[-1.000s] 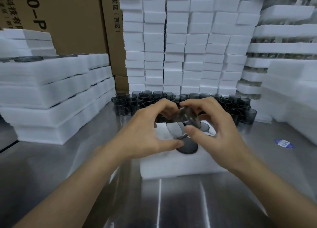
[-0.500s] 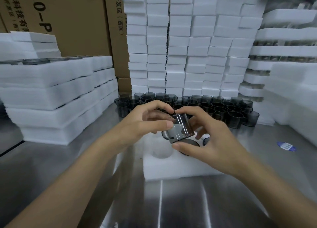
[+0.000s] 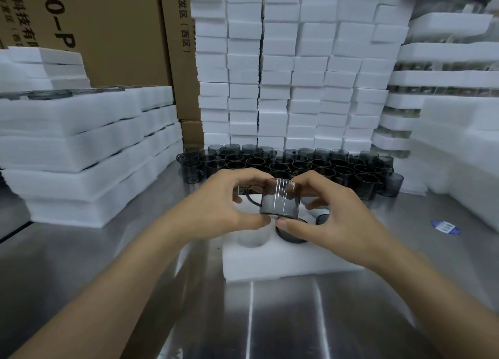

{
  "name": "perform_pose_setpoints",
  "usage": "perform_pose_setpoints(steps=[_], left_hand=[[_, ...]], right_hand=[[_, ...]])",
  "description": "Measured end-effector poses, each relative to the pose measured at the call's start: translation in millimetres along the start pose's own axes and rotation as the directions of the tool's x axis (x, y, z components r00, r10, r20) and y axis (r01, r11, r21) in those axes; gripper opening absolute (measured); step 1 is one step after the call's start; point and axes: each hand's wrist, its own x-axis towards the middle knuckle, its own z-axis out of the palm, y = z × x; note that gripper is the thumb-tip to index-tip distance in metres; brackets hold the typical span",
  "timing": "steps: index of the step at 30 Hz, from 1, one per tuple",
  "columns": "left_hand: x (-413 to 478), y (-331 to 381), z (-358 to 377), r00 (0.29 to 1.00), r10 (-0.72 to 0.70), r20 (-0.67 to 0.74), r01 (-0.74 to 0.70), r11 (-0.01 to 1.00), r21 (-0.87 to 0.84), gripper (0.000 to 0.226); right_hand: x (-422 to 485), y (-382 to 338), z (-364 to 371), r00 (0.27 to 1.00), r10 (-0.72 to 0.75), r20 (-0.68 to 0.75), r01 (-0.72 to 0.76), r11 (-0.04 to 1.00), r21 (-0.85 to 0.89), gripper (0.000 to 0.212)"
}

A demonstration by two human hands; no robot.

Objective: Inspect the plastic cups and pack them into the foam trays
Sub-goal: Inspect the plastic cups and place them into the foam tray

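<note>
A smoky grey plastic cup [image 3: 280,199] with a handle on its left side is held upright between both hands above a white foam tray [image 3: 283,258]. My left hand [image 3: 229,204] pinches it from the left, thumb under its base. My right hand [image 3: 326,215] grips it from the right, thumb at the bottom edge. The tray has an empty round pocket [image 3: 251,237] at its left and a dark cup [image 3: 290,234] seated in the pocket beside it. Behind stands a crowd of several grey cups [image 3: 297,164].
Stacks of filled foam trays [image 3: 81,148] rise at the left. A wall of white foam blocks [image 3: 291,69] stands at the back, cardboard boxes [image 3: 108,34] behind the left stacks, more foam [image 3: 456,142] at the right. A blue sticker [image 3: 445,227] lies on the steel table [image 3: 270,318].
The cup has been turned in both hands from a tilted pose to upright, handle now pointing left, and it sits slightly higher above the tray.
</note>
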Motion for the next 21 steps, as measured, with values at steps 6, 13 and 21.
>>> perform_pose_setpoints(steps=[6,13,21], left_hand=[[0.2,2.1,-3.2,0.997,0.018,-0.078,-0.015,0.999,0.044,0.057],[0.5,3.2,2.7,0.996,0.046,-0.081,-0.044,0.999,0.028,0.060],[2.6,-2.0,2.2,0.994,0.032,-0.102,-0.028,0.999,0.043,0.047]], right_hand=[[1.0,2.3,1.6,0.992,-0.118,-0.048,0.114,0.991,-0.070,0.065],[2.3,0.7,5.5,0.982,-0.147,-0.120,0.139,0.987,-0.077,0.054],[2.7,-1.3,2.4,0.995,-0.053,-0.080,0.058,0.996,0.069,0.053]])
